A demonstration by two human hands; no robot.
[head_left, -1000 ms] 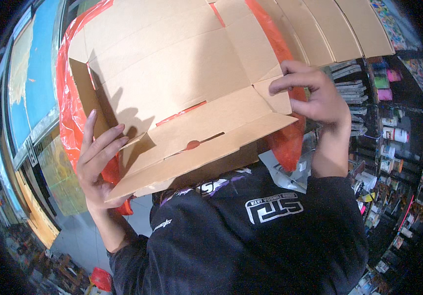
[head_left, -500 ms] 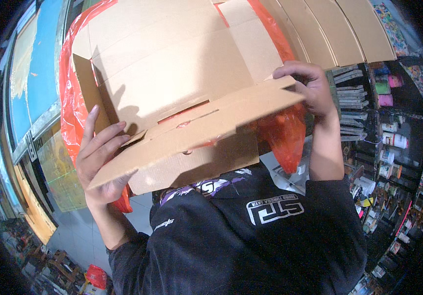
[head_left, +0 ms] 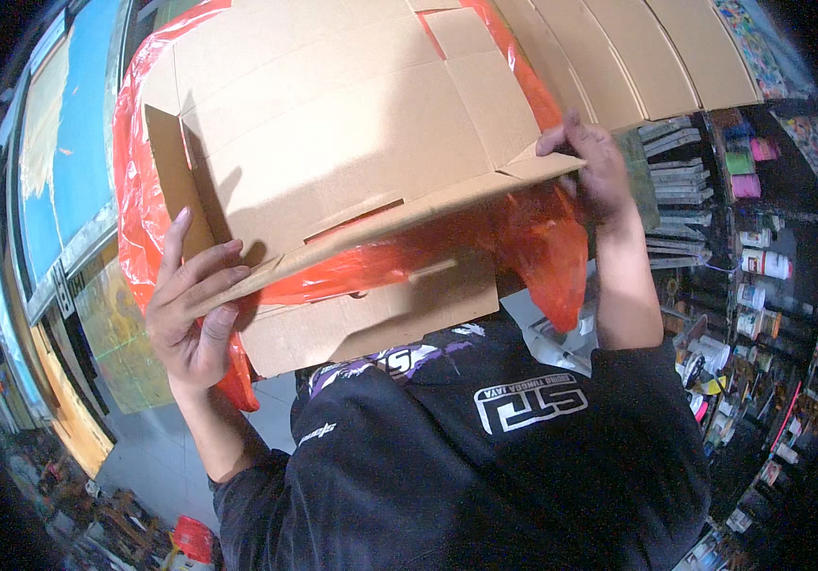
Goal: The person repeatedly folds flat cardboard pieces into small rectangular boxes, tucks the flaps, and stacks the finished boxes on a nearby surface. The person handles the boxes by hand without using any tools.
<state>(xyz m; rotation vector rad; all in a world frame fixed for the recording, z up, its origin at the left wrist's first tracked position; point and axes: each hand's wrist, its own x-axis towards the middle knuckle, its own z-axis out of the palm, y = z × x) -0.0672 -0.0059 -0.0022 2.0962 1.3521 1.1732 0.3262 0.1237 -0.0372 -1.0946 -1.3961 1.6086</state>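
A plain tan box [head_left: 333, 124] is edged by glossy, see-through red plastic [head_left: 556, 266]. Left of the box, a board [head_left: 74, 143] shows bright blue beside patchy cream, above a yellow-green sheet [head_left: 123, 352]. Below the box, a black shirt [head_left: 456, 476] carries white prints and purple-and-white splashes. Right of the box spread brown cardboard [head_left: 637, 48], a multicoloured speckled panel [head_left: 761, 52], pink and green rolls [head_left: 741, 161] and white tubs [head_left: 776, 264].

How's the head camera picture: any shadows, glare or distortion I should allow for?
Head view: the cardboard box is brightly lit, with finger shadows beside the left hand; head view: pale glare streaks the red plastic; head view: edges bow toward the rim and corners go black; head view: small containers at right are hard to make out.
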